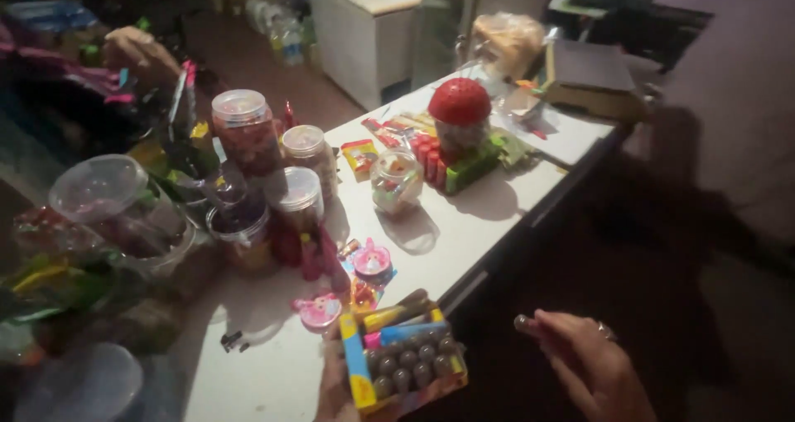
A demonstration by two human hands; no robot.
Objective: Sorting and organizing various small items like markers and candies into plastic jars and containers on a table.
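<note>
My left hand [335, 385] grips a small open cardboard box [403, 362] from below, at the bottom centre. The box has a blue and yellow rim and holds several rows of small dark round candies. My right hand [588, 364] hovers to the right of the box, off the counter's edge, with a small dark wrapped candy [523, 324] pinched between its fingertips. A ring sits on one finger of that hand.
A white counter [464, 231] carries several lidded plastic candy jars [246, 128], a red-domed dispenser [460, 111] on a green base, a small glass jar [396, 182] and pink toy packets [371, 260]. Another person's hand [137, 53] shows at far left. A stack of books [588, 78] lies at the back.
</note>
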